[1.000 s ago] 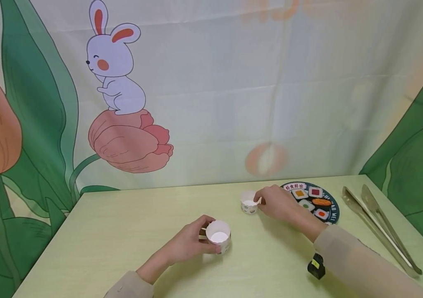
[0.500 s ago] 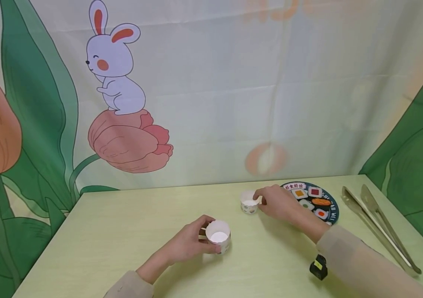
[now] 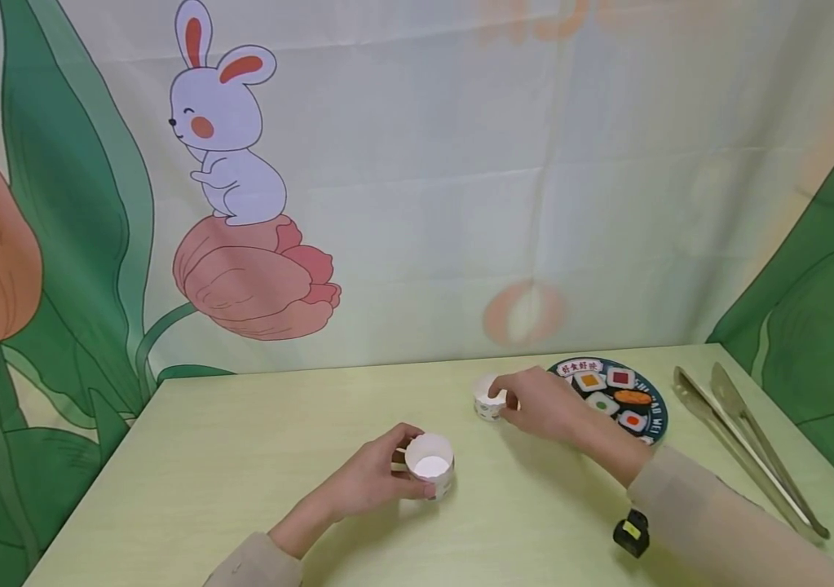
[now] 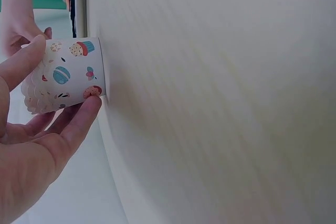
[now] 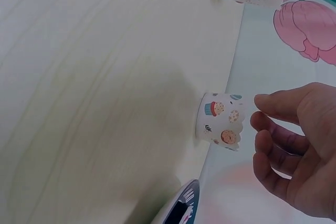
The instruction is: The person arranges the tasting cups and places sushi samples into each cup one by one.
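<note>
Left hand holds near cup, right hand bare at far cup

On my remote feed, the left hand (image 3: 371, 479) grips a round white paper cup with scalloped rim and printed sweets (image 3: 433, 458), mid pale-green desk (image 3: 240, 473); can't tell if its base touches. The right hand (image 3: 543, 401), fingers loosely bent, thumb apart, looks to hold nothing. It's just beside a matching white paper cup (image 5: 219, 120), upright near the back edge, left of the round dark-blue sushi-print plate (image 3: 637, 408). Long silver metal tongs (image 3: 729, 395) lie by the right edge.

Risks I'd flag: a knuckle catching the far rim could tip that light cup; squeezing too hard could crumple the near one; a low right wrist could nudge the plate.
</note>
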Demonstrator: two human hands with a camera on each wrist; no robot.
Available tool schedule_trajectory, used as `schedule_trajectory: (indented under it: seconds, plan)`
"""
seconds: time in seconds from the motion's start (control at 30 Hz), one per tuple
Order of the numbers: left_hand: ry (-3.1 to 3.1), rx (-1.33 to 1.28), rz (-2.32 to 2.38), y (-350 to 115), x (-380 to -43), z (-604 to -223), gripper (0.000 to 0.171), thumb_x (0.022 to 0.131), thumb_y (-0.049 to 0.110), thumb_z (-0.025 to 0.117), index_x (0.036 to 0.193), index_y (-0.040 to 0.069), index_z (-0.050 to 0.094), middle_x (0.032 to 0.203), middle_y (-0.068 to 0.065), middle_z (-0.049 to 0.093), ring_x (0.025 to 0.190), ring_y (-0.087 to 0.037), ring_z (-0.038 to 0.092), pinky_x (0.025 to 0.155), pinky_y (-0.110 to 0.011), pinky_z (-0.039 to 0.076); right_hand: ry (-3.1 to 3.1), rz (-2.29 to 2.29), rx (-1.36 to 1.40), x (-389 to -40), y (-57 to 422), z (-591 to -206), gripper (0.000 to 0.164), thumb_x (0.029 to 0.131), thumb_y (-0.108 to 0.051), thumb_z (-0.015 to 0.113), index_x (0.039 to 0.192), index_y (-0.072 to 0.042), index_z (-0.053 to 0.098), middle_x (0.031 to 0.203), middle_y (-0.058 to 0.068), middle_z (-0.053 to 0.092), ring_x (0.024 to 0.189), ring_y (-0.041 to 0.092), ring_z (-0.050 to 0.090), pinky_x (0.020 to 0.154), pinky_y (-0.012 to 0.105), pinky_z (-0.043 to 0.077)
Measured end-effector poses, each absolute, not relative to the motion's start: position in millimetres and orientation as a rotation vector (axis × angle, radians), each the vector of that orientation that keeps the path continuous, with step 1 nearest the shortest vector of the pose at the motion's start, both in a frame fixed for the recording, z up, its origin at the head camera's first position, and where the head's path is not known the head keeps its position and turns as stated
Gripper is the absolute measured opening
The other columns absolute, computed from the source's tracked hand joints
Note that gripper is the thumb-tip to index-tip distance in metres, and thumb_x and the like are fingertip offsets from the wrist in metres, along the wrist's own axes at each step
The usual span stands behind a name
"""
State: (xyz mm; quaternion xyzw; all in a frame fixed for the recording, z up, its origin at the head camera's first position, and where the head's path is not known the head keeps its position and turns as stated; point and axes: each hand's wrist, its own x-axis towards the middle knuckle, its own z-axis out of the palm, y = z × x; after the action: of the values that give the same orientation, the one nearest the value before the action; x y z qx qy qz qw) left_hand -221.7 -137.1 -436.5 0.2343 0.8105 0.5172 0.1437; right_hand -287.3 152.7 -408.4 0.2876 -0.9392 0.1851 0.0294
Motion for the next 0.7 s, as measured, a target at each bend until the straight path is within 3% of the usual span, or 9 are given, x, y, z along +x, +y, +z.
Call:
schedule_trajectory:
  seconds: [0.5, 0.7]
  plan:
    - [2.326, 0.672, 1.492, -137.4, -222.2, -436.6, 0.059, 0.086, 0.009, 0.085, 0.133, 0.000, 0.051, 0.119, -0.014, 0.061, 0.111, -0.028, 0.061, 0.096, -0.039, 0.055, -2.912, 0.604, 1.036, -269.2, 136.7, -398.1, 0.019, 0.092, -0.013, 0.078, 0.111, -0.015, 0.075, 0.082, -0.009, 0.066, 0.069, 0.006, 0.057, 0.064, 0.026, 0.051]
    - [2.326, 0.670, 1.489, -137.4, -221.6, -436.1, 0.059, 0.086, 0.010, 0.085, 0.134, 0.000, 0.051, 0.119, -0.013, 0.061, 0.111, -0.028, 0.061, 0.097, -0.042, 0.055, -2.896, 0.621, 1.127, -260.3, 130.4, -393.9, 0.019, 0.094, -0.015, 0.077, 0.113, -0.014, 0.075, 0.082, -0.010, 0.066, 0.064, 0.005, 0.054, 0.059, 0.025, 0.049]
